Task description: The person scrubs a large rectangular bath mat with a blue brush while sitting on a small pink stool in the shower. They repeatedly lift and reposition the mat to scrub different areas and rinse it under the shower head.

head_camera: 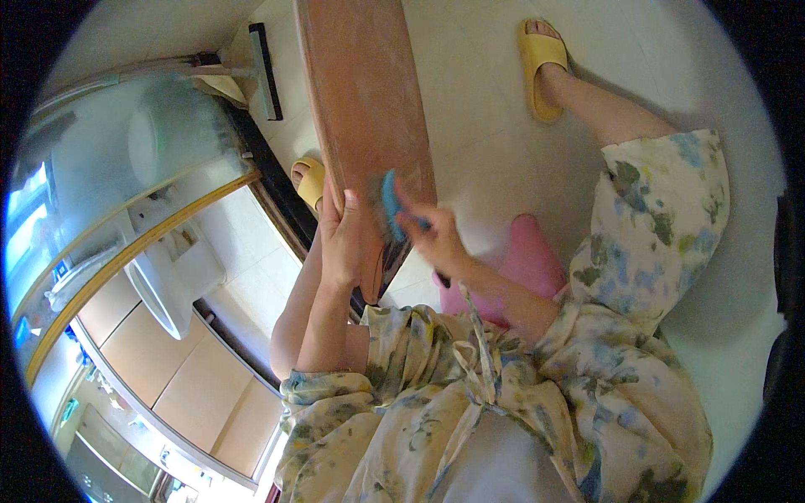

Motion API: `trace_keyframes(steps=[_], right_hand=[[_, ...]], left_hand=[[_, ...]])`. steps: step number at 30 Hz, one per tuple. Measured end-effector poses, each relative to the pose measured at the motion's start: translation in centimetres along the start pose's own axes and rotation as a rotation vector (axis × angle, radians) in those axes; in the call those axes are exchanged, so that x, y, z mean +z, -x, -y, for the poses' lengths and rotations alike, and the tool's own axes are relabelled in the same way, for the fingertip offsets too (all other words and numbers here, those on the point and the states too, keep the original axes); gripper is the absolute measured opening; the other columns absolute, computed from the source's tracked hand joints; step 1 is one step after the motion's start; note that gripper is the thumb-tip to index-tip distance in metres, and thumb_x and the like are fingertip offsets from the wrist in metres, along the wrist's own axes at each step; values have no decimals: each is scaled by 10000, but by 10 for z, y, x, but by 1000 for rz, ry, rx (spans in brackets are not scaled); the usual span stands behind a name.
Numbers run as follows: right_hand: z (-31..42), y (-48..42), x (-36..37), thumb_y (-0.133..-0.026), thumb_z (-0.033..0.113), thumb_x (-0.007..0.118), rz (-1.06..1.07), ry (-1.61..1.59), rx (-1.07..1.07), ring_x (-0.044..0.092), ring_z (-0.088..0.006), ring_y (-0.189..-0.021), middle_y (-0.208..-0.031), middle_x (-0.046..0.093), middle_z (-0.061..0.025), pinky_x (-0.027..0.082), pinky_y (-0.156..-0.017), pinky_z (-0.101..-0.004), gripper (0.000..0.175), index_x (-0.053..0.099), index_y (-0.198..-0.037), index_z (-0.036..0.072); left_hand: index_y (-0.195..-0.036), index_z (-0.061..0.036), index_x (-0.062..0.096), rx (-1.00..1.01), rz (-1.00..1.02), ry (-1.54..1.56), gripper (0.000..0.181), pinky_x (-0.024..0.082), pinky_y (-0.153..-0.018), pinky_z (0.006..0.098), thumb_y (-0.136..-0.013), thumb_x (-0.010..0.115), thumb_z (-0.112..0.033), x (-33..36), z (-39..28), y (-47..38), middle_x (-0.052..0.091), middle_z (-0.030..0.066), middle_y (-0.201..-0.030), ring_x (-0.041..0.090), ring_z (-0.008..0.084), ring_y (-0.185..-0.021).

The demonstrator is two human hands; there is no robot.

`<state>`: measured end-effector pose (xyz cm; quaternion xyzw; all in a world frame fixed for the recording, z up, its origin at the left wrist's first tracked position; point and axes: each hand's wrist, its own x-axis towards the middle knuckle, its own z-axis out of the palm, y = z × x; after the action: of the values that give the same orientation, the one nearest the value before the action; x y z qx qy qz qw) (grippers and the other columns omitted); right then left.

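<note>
A long brown leather-like panel with a raised seam along its left edge stretches from the top of the view down towards my lap. My left hand grips the left edge near its lower end, thumb on top and fingers hidden underneath. In my right hand is a blue-backed brush, its bristles facing left against or just over the panel's surface. Motion blurs the right hand and the brush, so contact is hard to tell. Pale, chalky smears mark the brown surface.
A pink plastic object is beside my right forearm. My feet wear yellow slide sandals on the tiled floor. A floor squeegee lies at upper left. On the left, a glass door borders a room with a white toilet.
</note>
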<state>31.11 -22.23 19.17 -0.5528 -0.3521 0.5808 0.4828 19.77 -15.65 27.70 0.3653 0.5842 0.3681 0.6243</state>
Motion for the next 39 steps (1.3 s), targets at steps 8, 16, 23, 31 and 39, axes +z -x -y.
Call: trace_keyframes(steps=[8, 16, 23, 31, 39], right_hand=[[-142, -63, -39, -858, 143, 625, -135, 426, 238, 605, -173, -731, -885, 658, -236, 493, -683, -348, 386, 568, -1235, 82], [-25, -37, 10, -826, 164, 652, -114, 242, -288, 649, -388, -837, -936, 634, -249, 500, -732, -406, 418, 585, -1238, 153], [-74, -80, -26, -842, 139, 619, -84, 493, 72, 646, -329, -707, -841, 639, -247, 475, -638, -395, 291, 638, -1123, 71], [-17, -58, 9, -844, 136, 624, 250, 400, -134, 534, -213, -486, -706, 616, -216, 435, -521, -377, 388, 595, -1229, 170], [-16, -106, -10, -804, 52, 596, 146, 522, 58, 647, -348, -686, -763, 636, -231, 479, -608, -392, 141, 675, -913, 13]], left_hand=[[-1460, -116, 219, -105, -37, 141, 545, 304, -1074, 433, -974, 446, -214, 1, -6, -9, 322, 103, -1452, 354, 292, -1300], [-1466, -93, 196, -65, -27, 184, 528, 291, -1077, 362, -993, 407, -195, -2, -12, -7, 316, 92, -1454, 332, 223, -1309], [-1459, -93, 218, -107, -145, 39, 516, 304, -1064, 363, -999, 400, -238, -49, 14, -7, 336, 101, -1436, 358, 231, -1289], [-1445, -96, 241, -77, -179, 238, 499, 334, -1035, 371, -996, 410, -232, -59, 37, 1, 377, 105, -1400, 402, 231, -1249], [-1448, -74, 214, -127, -265, 112, 516, 306, -1053, 378, -993, 406, -225, -77, 49, 3, 341, 118, -1423, 360, 243, -1286]])
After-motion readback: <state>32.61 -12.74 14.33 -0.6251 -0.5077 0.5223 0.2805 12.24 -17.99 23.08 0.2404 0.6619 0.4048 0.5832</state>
